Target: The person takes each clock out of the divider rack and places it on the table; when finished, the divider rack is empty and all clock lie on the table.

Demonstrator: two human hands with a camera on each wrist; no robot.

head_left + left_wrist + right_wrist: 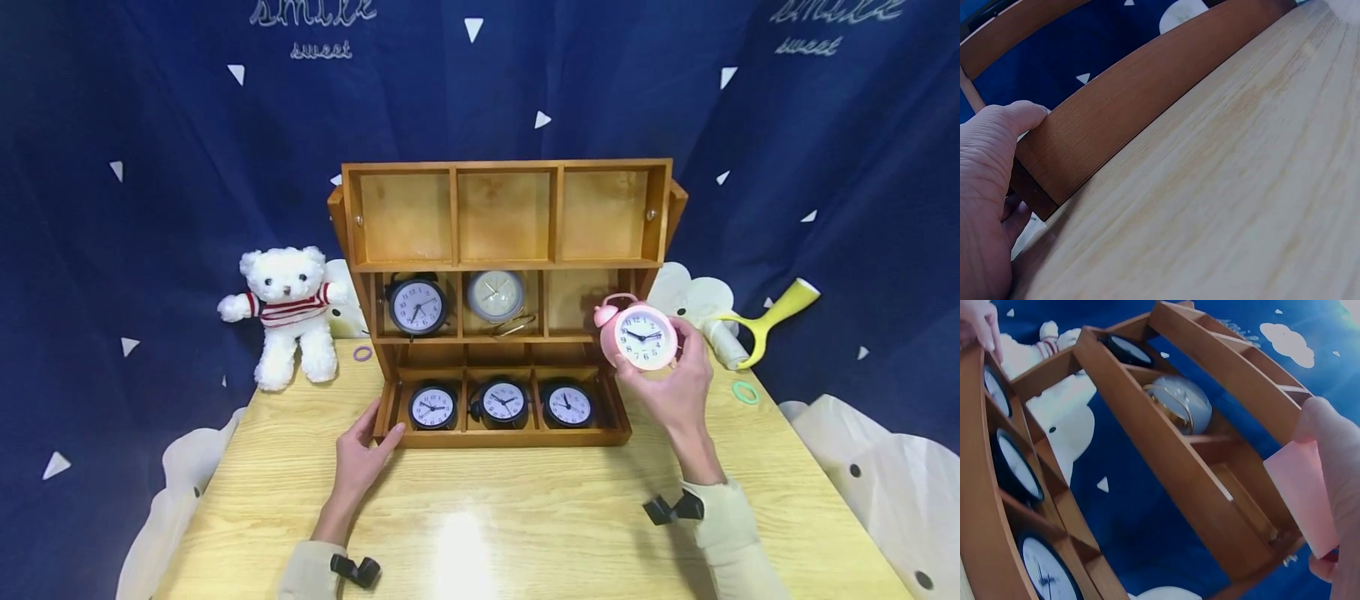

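My right hand (678, 379) grips a pink twin-bell alarm clock (646, 337) by its lower and right sides. It is held in front of the right end of a three-tier wooden shelf (510, 439). In the right wrist view the clock's pink side (1304, 494) shows beside the middle tier's right compartment. My left hand (363, 454) holds the shelf's lower left front corner, its thumb (1025, 117) at the front board's edge. A dark alarm clock (417, 307) and a grey-rimmed round clock (496, 296) occupy the middle tier's left and centre compartments. Three black clocks (504, 402) fill the bottom tier.
A white teddy bear (288, 308) in a striped top sits left of the shelf. Behind its right side lies a yellow forked slingshot-like thing (765, 325), near a green ring (746, 392). A purple ring (362, 353) lies by the bear. A dark blue curtain (150, 208) hangs behind.
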